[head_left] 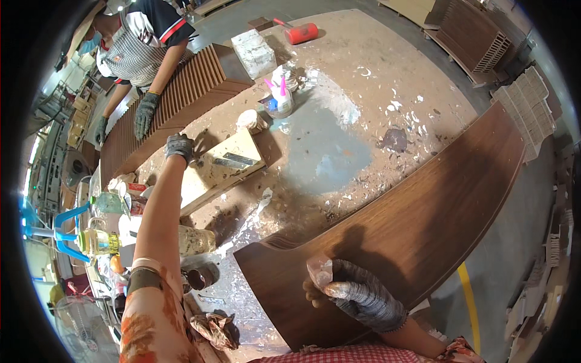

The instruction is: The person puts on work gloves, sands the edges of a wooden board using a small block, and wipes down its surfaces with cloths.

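My right hand [366, 293], in a grey glove, pinches a small translucent plastic piece [319, 271] above the near end of a long curved dark-brown wooden panel [387, 212]. My left arm reaches far across the table. That gloved left hand [179, 147] is closed beside the far left end of a cream block [209, 172]; what its fingers hold, if anything, is hidden. A flat dark metal piece [236, 160] lies on the block. Near the block are a whitish round lump [250, 121] and a glue bottle [278, 100] with pink tips.
Across the table a co-worker's gloved hand [145, 115] rests on a row of stacked brown slats [181, 94]. A red mallet [301, 33] and a white block [254, 53] stand at the back. Jars [97, 241], a dark cup [201, 277] and crumpled paper [215, 330] sit left.
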A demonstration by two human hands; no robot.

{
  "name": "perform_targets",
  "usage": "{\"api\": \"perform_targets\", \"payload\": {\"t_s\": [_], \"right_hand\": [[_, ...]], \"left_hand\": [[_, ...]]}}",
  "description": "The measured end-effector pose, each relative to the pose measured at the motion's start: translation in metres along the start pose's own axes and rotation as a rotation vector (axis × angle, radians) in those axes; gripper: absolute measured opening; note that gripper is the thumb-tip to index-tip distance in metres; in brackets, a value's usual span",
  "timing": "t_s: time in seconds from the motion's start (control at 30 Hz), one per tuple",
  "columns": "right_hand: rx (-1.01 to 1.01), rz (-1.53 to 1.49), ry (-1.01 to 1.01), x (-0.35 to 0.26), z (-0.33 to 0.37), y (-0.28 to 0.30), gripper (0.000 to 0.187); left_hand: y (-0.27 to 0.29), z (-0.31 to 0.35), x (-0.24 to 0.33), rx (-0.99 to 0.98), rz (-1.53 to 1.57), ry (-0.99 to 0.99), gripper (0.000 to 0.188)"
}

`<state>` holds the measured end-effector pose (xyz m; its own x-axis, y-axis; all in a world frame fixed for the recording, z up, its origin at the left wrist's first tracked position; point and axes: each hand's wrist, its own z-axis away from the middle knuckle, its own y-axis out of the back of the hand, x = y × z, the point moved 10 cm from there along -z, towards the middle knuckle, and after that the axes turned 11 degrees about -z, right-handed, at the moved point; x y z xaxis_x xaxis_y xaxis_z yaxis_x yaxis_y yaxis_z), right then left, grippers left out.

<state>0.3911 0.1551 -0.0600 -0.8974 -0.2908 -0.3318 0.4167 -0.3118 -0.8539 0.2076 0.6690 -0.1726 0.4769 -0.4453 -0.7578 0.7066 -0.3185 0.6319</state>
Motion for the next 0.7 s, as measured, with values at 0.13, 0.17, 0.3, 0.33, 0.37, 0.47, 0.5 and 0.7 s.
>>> {"api": "perform_targets", "payload": {"t_s": [0.13,0.17,0.3,0.33,0.37,0.47,0.5,0.7], "right_hand": [[0.041,0.144,0.072,-0.007,0.001,0.005,0.033],[0.02,0.19,0.133,-0.007,0.001,0.002,0.032],[-0.098,0.856,0.214,-0.002,0.002,-0.023,0.026],[-0.093,0.884,0.235,-0.004,0.0,-0.014,0.026],[-0.088,0.539,0.207,-0.001,-0.004,0.005,0.024],[-0.109,0.217,0.167,0.008,-0.006,0.013,0.027],[-0.129,0.252,0.217,0.003,-0.007,0.007,0.023],[-0.188,1.141,0.755,-0.023,0.006,-0.093,0.004]], "left_hand": [[0.103,0.026,-0.04,0.17,0.416,0.224,0.019],[0.096,0.013,-0.04,0.324,0.035,0.032,0.019],[0.086,0.06,-0.132,0.302,1.172,-0.068,0.014],[0.098,0.075,-0.116,0.149,1.455,-0.015,0.01],[0.135,0.105,-0.102,0.166,1.63,-0.057,0.013],[0.185,0.209,-0.094,0.178,1.724,-0.102,0.029],[0.192,0.24,-0.081,0.205,1.988,-0.082,0.03],[0.196,0.377,-0.019,0.202,2.287,0.248,0.042]]}}
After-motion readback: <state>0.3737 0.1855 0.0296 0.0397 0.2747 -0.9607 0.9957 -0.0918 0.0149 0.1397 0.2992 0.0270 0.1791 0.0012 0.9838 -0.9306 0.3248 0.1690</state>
